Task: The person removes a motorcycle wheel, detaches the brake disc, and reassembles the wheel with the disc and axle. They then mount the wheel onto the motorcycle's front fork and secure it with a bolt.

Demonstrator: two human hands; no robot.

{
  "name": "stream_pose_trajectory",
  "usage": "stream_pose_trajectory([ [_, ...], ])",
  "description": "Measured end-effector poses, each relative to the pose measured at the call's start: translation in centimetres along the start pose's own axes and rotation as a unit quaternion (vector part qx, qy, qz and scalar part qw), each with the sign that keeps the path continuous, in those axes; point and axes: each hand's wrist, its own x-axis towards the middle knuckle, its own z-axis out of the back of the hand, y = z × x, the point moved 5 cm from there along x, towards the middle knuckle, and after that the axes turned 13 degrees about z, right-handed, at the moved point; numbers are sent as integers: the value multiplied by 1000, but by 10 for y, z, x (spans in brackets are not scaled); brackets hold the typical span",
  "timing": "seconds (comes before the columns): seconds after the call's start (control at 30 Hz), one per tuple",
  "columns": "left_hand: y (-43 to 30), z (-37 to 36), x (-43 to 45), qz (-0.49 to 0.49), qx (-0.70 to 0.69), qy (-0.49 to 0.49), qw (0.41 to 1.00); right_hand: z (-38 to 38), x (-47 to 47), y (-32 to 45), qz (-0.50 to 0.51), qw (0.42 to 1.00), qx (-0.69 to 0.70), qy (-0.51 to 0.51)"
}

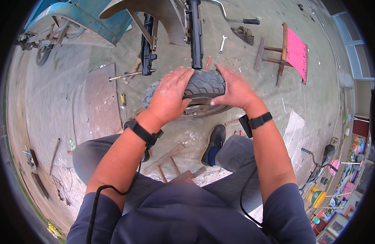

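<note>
A black rubber tyre with block tread stands between my feet, below a vehicle's front fork. My left hand grips it from the left, fingers over the tread and thumb at the inner sidewall. On the other side my right hand clasps the tread, its thumb on the sidewall edge. Part of a wheel rim shows inside the tyre; my hands hide the rest. The right fork leg ends just above the tread. From the left fork leg a metal axle rod sticks out leftward.
A mudguard hangs between the fork legs. Around lie a spanner, a second spanner, a yellow-handled screwdriver and a flat board. A pink-seated stool stands right. A blue vehicle body rises upper left.
</note>
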Motion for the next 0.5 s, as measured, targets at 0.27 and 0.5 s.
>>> stream_pose_trajectory([
  [0.27,100,-12,-87,402,-238,-206,860,-8,2,-11,3,999,15,50],
  [0.5,71,-128,-145,621,-504,113,590,-10,-13,4,-35,998,47,3],
])
